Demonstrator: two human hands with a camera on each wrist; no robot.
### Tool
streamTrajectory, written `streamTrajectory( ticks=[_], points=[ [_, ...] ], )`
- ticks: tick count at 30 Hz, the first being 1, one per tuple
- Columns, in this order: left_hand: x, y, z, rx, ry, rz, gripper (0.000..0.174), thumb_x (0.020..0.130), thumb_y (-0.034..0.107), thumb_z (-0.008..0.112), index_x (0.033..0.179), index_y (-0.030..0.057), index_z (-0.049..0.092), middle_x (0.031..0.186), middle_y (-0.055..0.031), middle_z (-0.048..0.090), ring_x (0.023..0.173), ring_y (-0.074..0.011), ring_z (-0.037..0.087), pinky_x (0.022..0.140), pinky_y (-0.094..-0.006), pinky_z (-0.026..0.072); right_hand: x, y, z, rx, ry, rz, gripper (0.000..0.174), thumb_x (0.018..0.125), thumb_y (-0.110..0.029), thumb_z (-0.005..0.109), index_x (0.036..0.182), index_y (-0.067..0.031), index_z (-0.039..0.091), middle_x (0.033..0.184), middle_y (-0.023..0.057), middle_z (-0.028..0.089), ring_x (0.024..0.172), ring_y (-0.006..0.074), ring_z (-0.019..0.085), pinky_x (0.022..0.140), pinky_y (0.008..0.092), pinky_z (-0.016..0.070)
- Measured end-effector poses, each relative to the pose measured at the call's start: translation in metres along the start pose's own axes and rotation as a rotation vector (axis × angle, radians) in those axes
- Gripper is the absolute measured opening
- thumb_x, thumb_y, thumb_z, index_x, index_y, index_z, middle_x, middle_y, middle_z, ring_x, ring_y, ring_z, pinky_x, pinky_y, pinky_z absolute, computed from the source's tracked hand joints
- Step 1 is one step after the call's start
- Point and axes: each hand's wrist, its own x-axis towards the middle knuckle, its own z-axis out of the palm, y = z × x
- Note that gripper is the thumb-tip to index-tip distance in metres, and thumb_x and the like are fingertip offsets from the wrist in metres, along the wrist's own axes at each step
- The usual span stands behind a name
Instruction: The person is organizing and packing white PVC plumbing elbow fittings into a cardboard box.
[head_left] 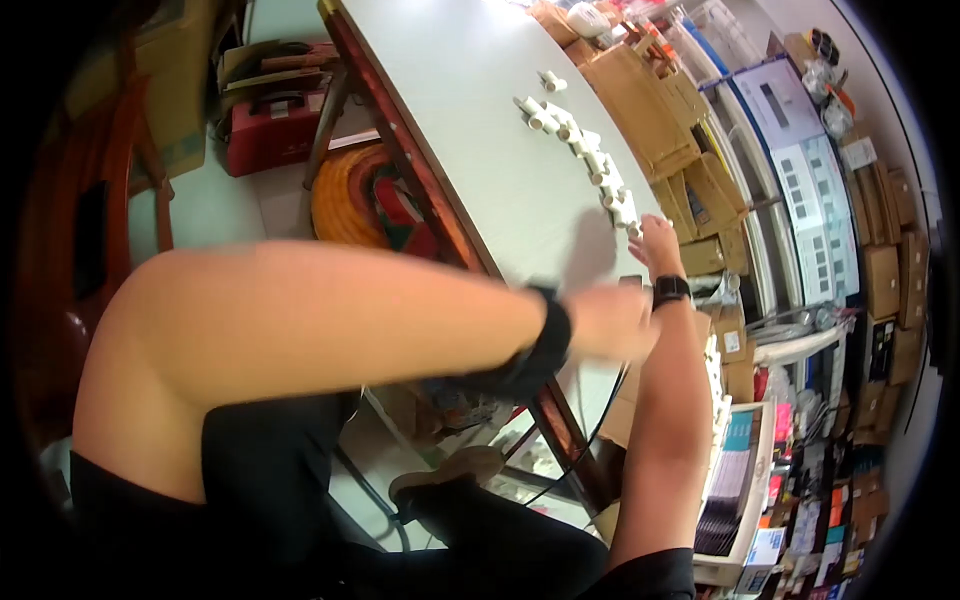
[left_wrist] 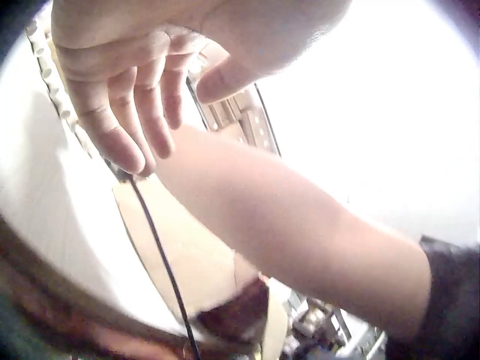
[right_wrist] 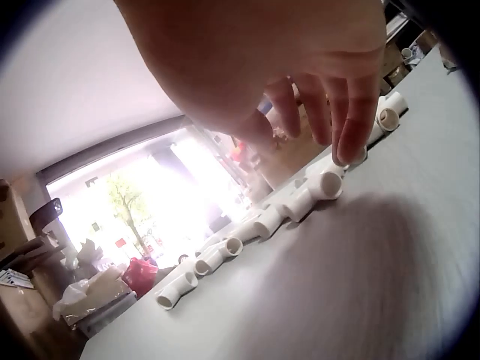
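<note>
Right hand [head_left: 658,246] fingers loose, at row of white pipe fittings [right_wrist: 301,202] on surface [head_left: 455,120]; left hand [head_left: 610,322] relaxed, empty. Pale bin [head_left: 756,480] holds stacked packs [head_left: 729,478].

Honestly can't read a single word or number anywhere in these. The brown cardboard box [head_left: 728,318] on the right has a small white label [head_left: 733,343], but it's too tiny to make out. Same deal with the tall white-and-blue printed panel [head_left: 808,220] behind: any lettering's just blur.
</note>
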Motion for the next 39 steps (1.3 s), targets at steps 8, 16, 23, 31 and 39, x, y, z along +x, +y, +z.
streamTrajectory(
  ticks=[8,16,23,31,39],
  points=[
    [0.168,-0.048,-0.047,0.113,0.102,-0.234,0.052,0.09,0.039,0.039,0.12,0.0027,0.06,0.125,-0.0205,0.058,0.107,-0.0349,0.061,0.075,-0.0475,0.0564,0.005,0.018,0.002,0.162,-0.119,0.097,0.035,0.097,-0.037,0.05,0.12,-0.0111,0.056,0.111,0.0041,0.058,0.093,0.0212,0.059,0.071,0.0333,0.0531],
    [0.187,-0.072,-0.054,-0.429,0.162,-0.502,0.059,0.089,0.043,0.04,0.14,0.0132,0.042,0.147,-0.0175,0.039,0.123,-0.0376,0.05,0.092,-0.0509,0.0504,0.02,0.026,0.007,0.074,-0.127,0.155,0.039,0.098,-0.039,0.047,0.122,-0.0089,0.055,0.118,0.0048,0.059,0.1,0.0206,0.056,0.083,0.0365,0.0439],
    [0.199,-0.092,-0.04,-0.423,0.121,-0.526,0.057,0.089,0.047,0.041,0.135,0.0125,0.046,0.135,-0.0176,0.05,0.113,-0.0367,0.057,0.09,-0.0482,0.05,0.002,0.019,0.009,0.179,-0.127,0.104,0.038,0.098,-0.036,0.05,0.121,-0.0063,0.054,0.115,0.0074,0.058,0.102,0.021,0.055,0.083,0.0365,0.0445],
    [0.145,-0.039,-0.005,-0.284,-0.047,-0.474,0.06,0.091,0.057,0.035,0.124,0.0096,0.053,0.118,-0.0168,0.057,0.103,-0.0327,0.059,0.092,-0.0487,0.0465,-0.053,0.036,0.002,0.255,0.068,-0.166,0.041,0.087,-0.017,0.063,0.12,0.0002,0.048,0.094,0.0134,0.066,0.08,0.0192,0.066,0.067,0.0317,0.0534],
    [0.09,0.036,0.007,0.32,-0.155,-0.29,0.048,0.092,0.047,0.047,0.109,0.0046,0.064,0.086,-0.0154,0.068,0.085,-0.0226,0.066,0.081,-0.041,0.0523,-0.136,0.033,-0.025,0.535,0.015,-0.284,0.045,0.086,-0.013,0.064,0.125,-0.0011,0.046,0.088,0.0149,0.067,0.075,0.0139,0.065,0.06,0.0259,0.0517]
  ],
)
